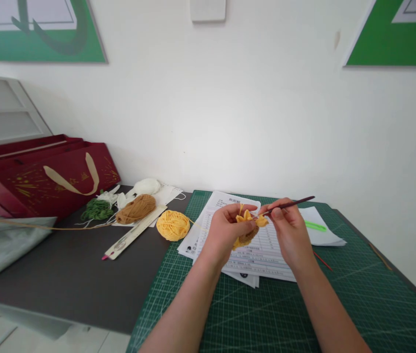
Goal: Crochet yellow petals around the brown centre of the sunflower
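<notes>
My left hand (226, 228) is closed around a small crocheted piece (248, 237) with yellow petals and a brown middle. A dark-handled crochet hook (293, 202) is pinched in my right hand (285, 223), its tip at the yellow petals. Yellow yarn runs from my left hand toward a yellow yarn ball (173, 225) on the left. Both hands hover above printed sheets (267, 262). My fingers hide part of the crocheted piece and the hook's tip.
Sheets lie on a green cutting mat (178, 304). Left are brown yarn (136, 209), white yarn (146, 186), green yarn (97, 209), a narrow card strip (134, 233) and a red gift bag (64, 181). A red needle-like stick (323, 261) and green marker-like strip (315, 226) lie right.
</notes>
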Available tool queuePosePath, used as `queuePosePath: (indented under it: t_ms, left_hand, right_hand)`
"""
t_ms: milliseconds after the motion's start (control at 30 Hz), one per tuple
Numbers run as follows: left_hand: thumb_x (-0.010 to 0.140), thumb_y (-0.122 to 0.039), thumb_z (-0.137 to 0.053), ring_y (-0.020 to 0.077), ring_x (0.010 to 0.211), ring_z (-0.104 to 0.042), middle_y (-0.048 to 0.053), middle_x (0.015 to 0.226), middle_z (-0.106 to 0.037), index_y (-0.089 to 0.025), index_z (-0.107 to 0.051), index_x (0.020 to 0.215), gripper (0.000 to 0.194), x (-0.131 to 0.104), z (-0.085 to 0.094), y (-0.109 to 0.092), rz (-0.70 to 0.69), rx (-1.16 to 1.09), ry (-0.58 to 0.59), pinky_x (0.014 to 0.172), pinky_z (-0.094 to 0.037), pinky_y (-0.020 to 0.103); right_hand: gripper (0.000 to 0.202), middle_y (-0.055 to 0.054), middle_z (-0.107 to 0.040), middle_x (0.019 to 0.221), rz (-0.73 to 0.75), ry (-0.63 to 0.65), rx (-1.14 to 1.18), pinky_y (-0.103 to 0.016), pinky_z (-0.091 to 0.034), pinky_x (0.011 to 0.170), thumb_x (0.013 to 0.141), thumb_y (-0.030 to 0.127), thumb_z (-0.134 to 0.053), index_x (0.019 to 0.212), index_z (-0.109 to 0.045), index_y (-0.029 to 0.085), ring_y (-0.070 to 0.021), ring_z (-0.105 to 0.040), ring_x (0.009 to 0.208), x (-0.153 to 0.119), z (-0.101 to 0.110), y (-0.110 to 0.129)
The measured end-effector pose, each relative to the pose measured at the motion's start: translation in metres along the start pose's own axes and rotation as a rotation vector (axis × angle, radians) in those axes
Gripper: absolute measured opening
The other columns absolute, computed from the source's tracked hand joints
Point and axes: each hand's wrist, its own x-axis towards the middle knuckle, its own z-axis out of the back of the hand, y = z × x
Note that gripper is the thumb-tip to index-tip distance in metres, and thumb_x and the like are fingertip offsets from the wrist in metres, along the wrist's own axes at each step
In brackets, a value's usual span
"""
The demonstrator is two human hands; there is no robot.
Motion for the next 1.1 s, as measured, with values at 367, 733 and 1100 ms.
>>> queuePosePath:
  t_ms: [367, 733, 1100]
  left_hand:
    - [0.097, -0.032, -0.069, 0.0222, 0.094, -0.071, 0.008, 0.115, -0.071, -0.016, -0.067, 0.12, 0.028, 0.0, 0.004, 0.004, 0.0, 0.087, 0.048, 0.08, -0.062, 0.041]
    - [0.097, -0.032, -0.068, 0.0225, 0.096, -0.071, 0.009, 0.117, -0.071, -0.016, -0.067, 0.121, 0.028, 0.005, 0.005, 0.01, 0.024, 0.064, 0.046, 0.081, -0.062, 0.042]
    - [0.098, -0.033, -0.068, 0.0227, 0.096, -0.071, 0.009, 0.118, -0.07, -0.016, -0.067, 0.122, 0.029, 0.006, 0.004, 0.006, 0.069, -0.085, 0.029, 0.081, -0.062, 0.042]
  right_hand:
    - [0.024, -0.002, -0.075, 0.08, 0.149, 0.167, -0.106, -0.038, -0.054, 0.077, 0.094, 0.049, -0.069, 0.092, -0.063, 0.026, -0.021, -0.07, 0.078, 0.01, 0.014, 0.019]
    - [0.011, -0.004, -0.075, 0.085, 0.315, 0.269, -0.306, -0.043, -0.055, 0.079, 0.1, 0.036, -0.06, 0.095, -0.065, 0.027, -0.0242, -0.071, 0.084, 0.01, 0.023, 0.023]
    - [0.018, -0.001, -0.081, 0.095, 0.599, 0.323, -0.526, -0.049, -0.054, 0.085, 0.095, 0.017, -0.063, 0.095, -0.069, 0.034, -0.0249, -0.071, 0.091, 0.005, 0.018, 0.021]
